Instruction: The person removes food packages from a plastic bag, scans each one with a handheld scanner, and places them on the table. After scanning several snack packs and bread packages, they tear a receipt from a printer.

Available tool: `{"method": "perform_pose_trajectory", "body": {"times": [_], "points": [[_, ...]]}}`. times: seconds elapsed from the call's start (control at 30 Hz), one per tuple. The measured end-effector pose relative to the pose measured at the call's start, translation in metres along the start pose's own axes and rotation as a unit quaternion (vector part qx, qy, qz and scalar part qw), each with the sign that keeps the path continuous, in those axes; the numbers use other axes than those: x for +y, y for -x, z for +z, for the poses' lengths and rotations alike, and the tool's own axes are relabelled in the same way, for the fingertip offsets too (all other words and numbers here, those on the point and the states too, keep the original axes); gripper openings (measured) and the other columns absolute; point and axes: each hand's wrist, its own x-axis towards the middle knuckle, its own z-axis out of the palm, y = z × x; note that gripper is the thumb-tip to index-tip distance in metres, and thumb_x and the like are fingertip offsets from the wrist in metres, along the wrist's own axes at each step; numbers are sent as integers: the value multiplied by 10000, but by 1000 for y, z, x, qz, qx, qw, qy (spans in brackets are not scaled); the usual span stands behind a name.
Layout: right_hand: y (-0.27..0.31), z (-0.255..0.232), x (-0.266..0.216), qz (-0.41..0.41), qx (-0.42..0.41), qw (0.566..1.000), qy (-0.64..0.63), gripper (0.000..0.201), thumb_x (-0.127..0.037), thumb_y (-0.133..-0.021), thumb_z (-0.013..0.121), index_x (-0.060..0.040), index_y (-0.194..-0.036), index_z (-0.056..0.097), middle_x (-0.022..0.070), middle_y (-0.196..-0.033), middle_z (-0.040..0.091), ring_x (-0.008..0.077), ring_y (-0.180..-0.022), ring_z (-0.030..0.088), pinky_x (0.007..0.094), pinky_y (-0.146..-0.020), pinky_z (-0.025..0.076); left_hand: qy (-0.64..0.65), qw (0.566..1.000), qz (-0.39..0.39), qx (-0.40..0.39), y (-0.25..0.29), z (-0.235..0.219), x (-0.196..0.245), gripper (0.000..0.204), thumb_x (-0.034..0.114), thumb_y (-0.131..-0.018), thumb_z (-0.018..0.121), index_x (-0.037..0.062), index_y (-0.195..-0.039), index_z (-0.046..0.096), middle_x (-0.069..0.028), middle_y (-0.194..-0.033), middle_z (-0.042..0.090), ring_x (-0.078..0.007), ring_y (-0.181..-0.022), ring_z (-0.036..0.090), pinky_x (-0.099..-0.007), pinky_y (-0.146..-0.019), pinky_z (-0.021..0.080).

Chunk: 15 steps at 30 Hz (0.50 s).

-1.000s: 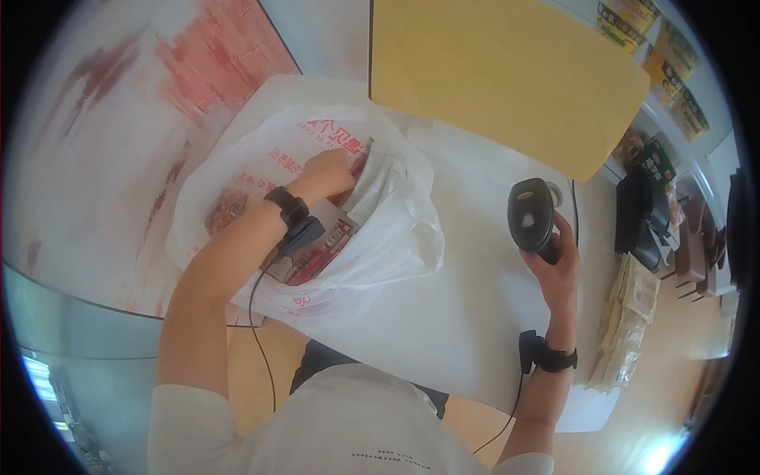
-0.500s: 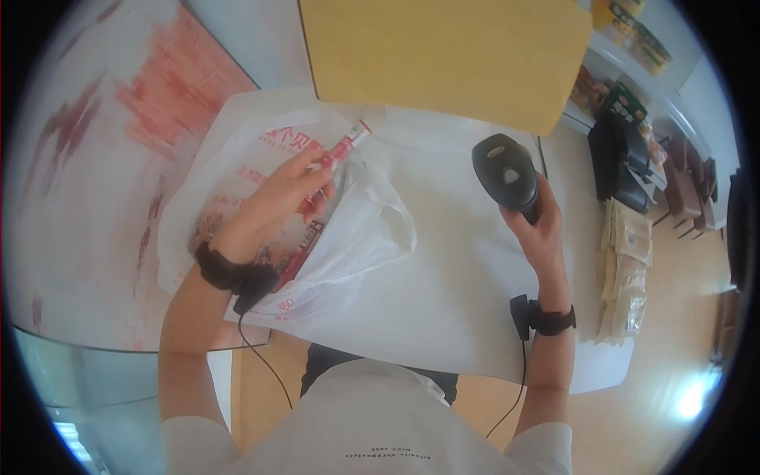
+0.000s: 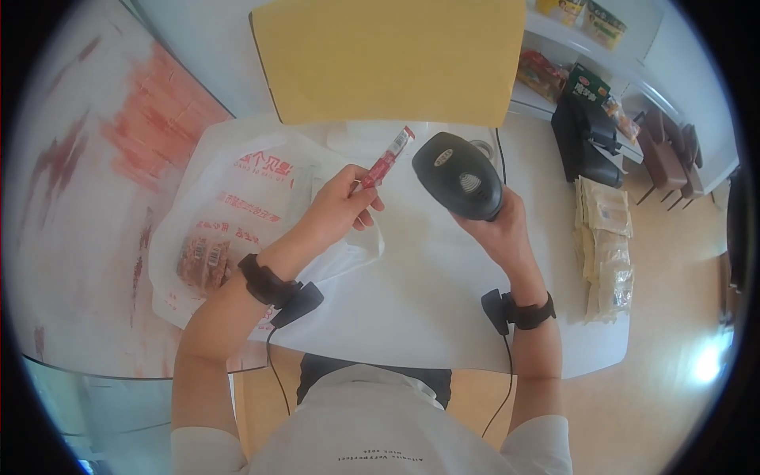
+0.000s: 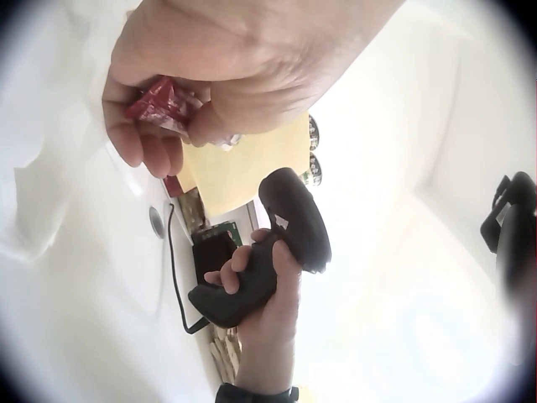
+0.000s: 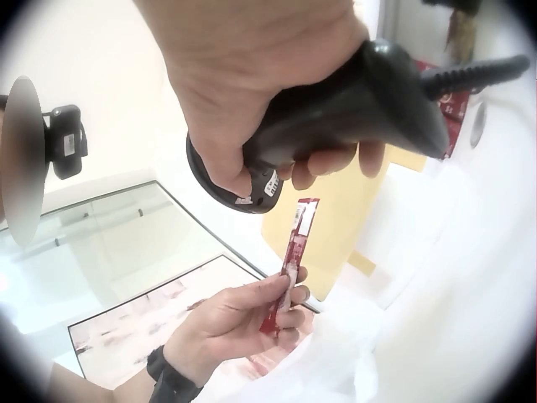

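Your left hand point(image 3: 336, 210) pinches a red snack stick point(image 3: 386, 158) just beside the barcode scanner point(image 3: 459, 176) gripped in your right hand point(image 3: 499, 233).

Head view: from above, facing down over the tabletop point(image 3: 427, 317), wide.
Left wrist: close under the left hand point(image 4: 226, 75), facing the scanner point(image 4: 277, 243).
Right wrist: close, under the right hand point(image 5: 260, 92).
Shared: the scanner.

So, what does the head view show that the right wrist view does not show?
Only the head view shows the white plastic bag with red print lying on the white table, and the stack of packets at the table's right edge. Only the right wrist view shows the scanner's coiled cable. Both show the left hand pinching the red stick packet and the right hand gripping the black scanner.
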Motion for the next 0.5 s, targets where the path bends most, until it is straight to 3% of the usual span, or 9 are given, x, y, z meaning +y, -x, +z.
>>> {"method": "perform_pose_trajectory", "body": {"times": [0.13,0.3,0.5], "points": [[2,2,1,-6,7,998,60,422,-84,-731,728,-11,-1134,628,81,-862,698,112,-795,636,271,-761,504,1,1000,7,-5,-2,7,0,169,164,-989,473,64,-1124,487,-45,-912,627,-84,-691,584,-248,-642,499],[3,2,3,-23,13,992,120,415,-114,-711,733,-21,-1104,634,126,-784,691,216,-705,671,290,-708,511,2,1000,4,-6,-2,11,3,184,163,-987,473,50,-1132,483,-49,-919,626,-85,-693,584,-246,-647,500],[2,3,6,-15,15,991,135,408,-113,-699,741,-28,-1086,643,133,-800,686,225,-734,677,294,-712,509,8,1000,12,9,-2,11,-1,193,149,-977,480,35,-1133,482,-50,-911,621,-84,-683,578,-242,-635,493]]}}
